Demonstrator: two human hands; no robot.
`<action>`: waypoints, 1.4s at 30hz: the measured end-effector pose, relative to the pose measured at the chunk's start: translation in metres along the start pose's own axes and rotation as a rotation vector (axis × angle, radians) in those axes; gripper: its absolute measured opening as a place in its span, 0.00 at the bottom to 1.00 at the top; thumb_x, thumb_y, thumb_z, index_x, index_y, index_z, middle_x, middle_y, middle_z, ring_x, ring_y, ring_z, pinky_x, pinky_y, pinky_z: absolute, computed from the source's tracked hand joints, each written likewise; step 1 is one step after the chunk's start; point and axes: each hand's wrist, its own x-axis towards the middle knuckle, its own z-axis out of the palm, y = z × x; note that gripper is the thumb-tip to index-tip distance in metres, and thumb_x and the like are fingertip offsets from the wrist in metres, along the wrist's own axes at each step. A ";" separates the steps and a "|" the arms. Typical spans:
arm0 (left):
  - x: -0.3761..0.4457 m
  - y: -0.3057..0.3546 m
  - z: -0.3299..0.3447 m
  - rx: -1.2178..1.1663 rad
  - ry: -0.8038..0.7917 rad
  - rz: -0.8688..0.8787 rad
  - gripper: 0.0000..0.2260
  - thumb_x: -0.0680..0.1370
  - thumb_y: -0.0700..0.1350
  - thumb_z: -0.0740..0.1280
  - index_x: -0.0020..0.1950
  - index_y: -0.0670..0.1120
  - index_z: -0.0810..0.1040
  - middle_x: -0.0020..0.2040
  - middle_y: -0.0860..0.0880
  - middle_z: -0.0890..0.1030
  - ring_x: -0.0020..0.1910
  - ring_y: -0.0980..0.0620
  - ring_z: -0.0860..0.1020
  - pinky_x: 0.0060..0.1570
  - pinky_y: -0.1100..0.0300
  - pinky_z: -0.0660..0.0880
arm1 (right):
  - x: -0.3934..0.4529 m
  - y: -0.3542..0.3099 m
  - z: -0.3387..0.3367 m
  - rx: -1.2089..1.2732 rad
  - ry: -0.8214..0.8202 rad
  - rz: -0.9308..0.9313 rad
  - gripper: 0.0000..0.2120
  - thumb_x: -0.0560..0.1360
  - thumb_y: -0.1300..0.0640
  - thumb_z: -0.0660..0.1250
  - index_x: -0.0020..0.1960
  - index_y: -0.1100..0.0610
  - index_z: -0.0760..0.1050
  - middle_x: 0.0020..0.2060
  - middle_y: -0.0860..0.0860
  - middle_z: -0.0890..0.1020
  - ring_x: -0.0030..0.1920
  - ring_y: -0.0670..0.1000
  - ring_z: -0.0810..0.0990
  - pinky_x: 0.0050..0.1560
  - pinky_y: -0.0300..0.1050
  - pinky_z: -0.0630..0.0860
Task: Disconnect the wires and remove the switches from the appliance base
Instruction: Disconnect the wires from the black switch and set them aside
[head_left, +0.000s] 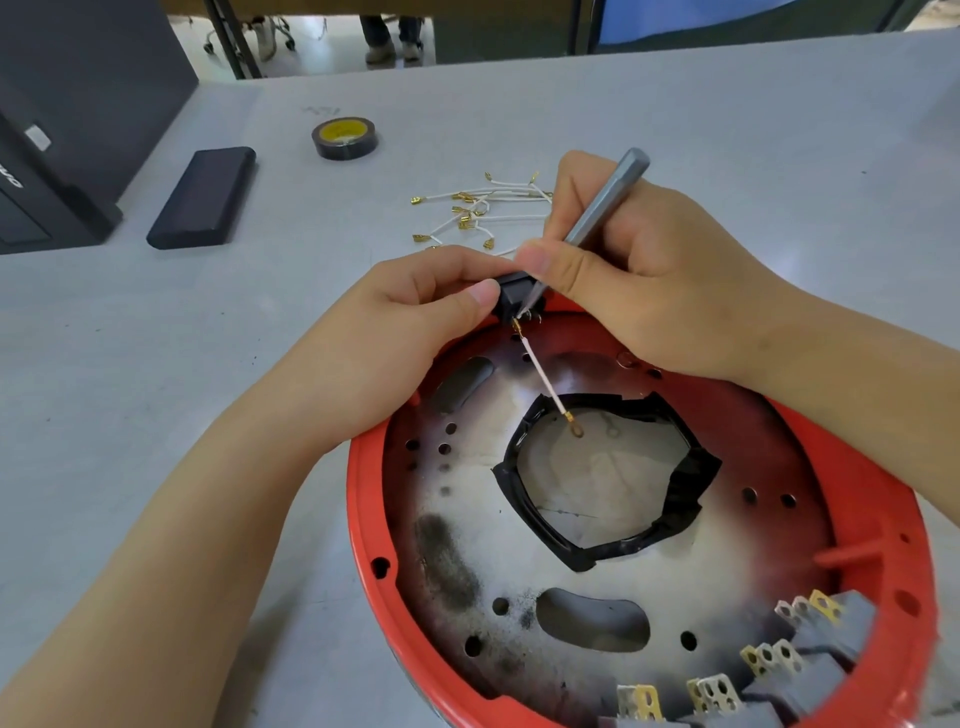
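At the red base's (363, 499) twelve o'clock rim, the black switch (511, 296) is pinched steady by the left hand (415, 312) so the last wire (543, 376) can be pried off with the grey tool (605, 202) gripped in the right hand's (639, 280) fingers (540, 262).

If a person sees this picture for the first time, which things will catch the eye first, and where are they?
The big red appliance base fills the lower right, with a black-edged hole in its middle. At its far rim the left hand pinches a small black switch, while the right hand holds a grey tool to it. Just beyond lies a pile of white wires.
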 end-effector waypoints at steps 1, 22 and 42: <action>0.000 0.000 0.000 0.006 0.001 0.000 0.11 0.82 0.43 0.60 0.60 0.50 0.80 0.53 0.53 0.84 0.55 0.56 0.81 0.60 0.57 0.75 | 0.000 0.000 0.000 -0.010 0.000 -0.004 0.10 0.78 0.54 0.63 0.41 0.54 0.65 0.27 0.47 0.69 0.31 0.44 0.69 0.33 0.32 0.66; -0.001 0.000 0.000 0.012 0.001 -0.004 0.11 0.82 0.42 0.60 0.59 0.49 0.80 0.54 0.51 0.84 0.56 0.50 0.81 0.63 0.47 0.74 | 0.007 0.004 -0.008 0.155 -0.211 0.074 0.09 0.75 0.52 0.60 0.40 0.54 0.64 0.34 0.50 0.69 0.34 0.43 0.66 0.38 0.37 0.64; -0.002 0.003 0.000 0.044 0.019 -0.017 0.11 0.82 0.43 0.60 0.58 0.52 0.80 0.53 0.53 0.84 0.56 0.53 0.81 0.63 0.49 0.74 | 0.005 0.004 -0.007 0.436 -0.010 0.049 0.09 0.79 0.59 0.59 0.40 0.55 0.64 0.28 0.51 0.67 0.29 0.48 0.66 0.32 0.37 0.65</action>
